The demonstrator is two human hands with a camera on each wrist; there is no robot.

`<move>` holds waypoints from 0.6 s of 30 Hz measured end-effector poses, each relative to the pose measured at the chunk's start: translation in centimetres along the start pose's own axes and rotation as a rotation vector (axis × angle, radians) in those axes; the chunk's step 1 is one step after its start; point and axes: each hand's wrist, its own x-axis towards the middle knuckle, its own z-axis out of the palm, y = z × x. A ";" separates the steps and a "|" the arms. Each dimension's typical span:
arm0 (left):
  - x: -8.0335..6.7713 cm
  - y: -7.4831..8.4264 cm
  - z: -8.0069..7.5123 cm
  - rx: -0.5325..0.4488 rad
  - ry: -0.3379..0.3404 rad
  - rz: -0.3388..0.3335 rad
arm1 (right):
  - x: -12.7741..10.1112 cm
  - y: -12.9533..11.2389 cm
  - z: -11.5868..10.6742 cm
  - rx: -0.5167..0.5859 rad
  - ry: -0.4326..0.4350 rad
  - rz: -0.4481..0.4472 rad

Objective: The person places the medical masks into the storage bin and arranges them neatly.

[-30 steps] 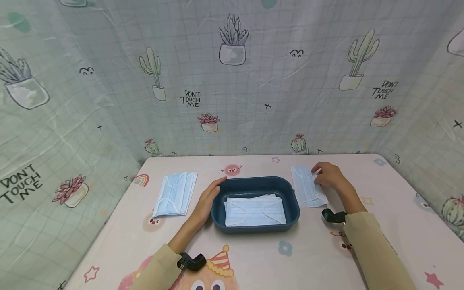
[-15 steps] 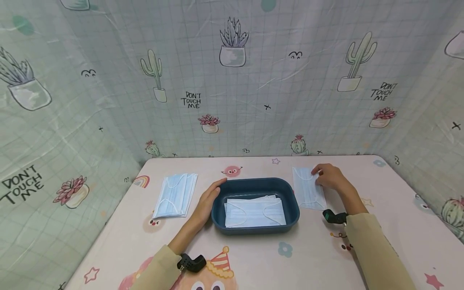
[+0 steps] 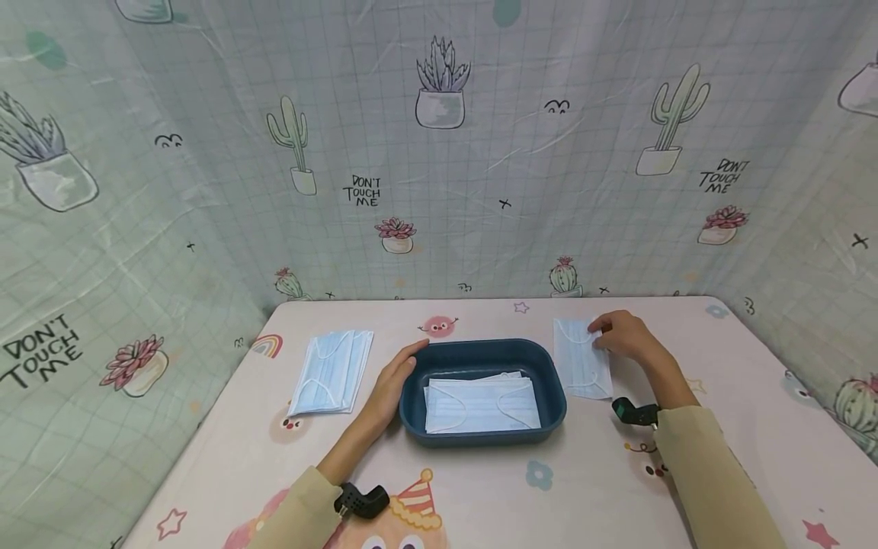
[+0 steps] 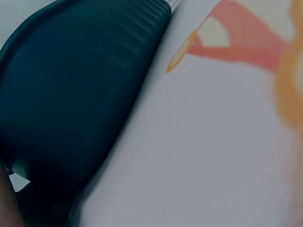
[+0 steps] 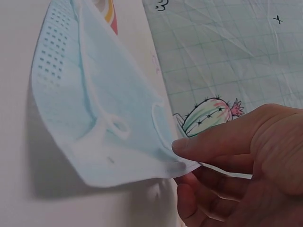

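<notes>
Since a second ago the mask [image 3: 581,367] right of the tray [image 3: 482,353] has had its near edge pulled in and lifted a little, while both hands have kept their places. Right hand [image 3: 626,335] pinches that mask at its far right edge between thumb and fingers; the right wrist view shows the corner raised off the table [image 3: 480,488] with the rest sagging down to it. Left hand [image 3: 394,375] lies flat against the tray's left wall, fingers straight, holding nothing and steadying the tray. Inside the tray lie several masks [image 3: 480,402] stacked flat, and another pile [image 3: 332,369] sits on the table to the far left. I judge the step in hand to be picking up the single mask, with the lift only just begun. Next it seems to call for raising the mask fully clear, carrying it left over the tray's rim and laying it flat on the stack, keeping the ear loops from snagging.
</notes>
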 end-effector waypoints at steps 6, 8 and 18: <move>0.0 0.3 0.0 -0.002 0.016 0.010 | -0.3 -0.1 -0.1 0.030 0.016 -0.001; -0.3 0.3 0.1 -0.002 0.017 0.002 | -0.5 0.2 0.2 0.045 0.018 0.000; -1.0 -0.1 0.5 0.007 0.036 0.012 | -1.2 0.4 0.7 0.052 0.062 -0.049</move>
